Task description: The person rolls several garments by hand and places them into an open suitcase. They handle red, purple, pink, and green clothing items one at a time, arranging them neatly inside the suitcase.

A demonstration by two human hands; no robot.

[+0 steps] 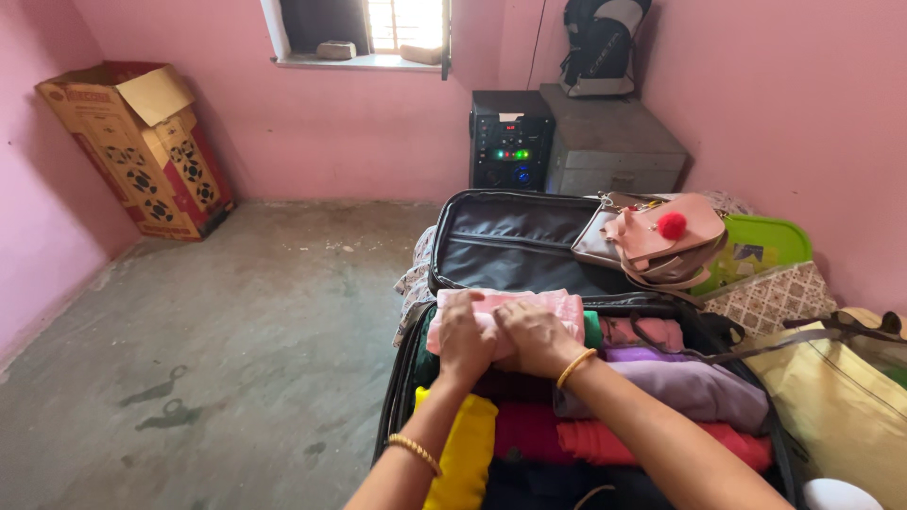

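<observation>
I keep my left hand point(465, 332) and right hand point(537, 336) flat, fingers curled down, palms pressing the folded pink garment point(529, 308) at the far end of the open suitcase point(510, 236); neither hand pinches it. Even downward pressure, I judge, keeps the fold square. The cloth is soft and thin; yellow point(463, 451), purple point(690, 385) and red point(652, 442) folded stacks lie nearer me.

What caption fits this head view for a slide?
Both hands, left hand and right hand, press a folded pink garment into an open suitcase of folded clothes.
</observation>
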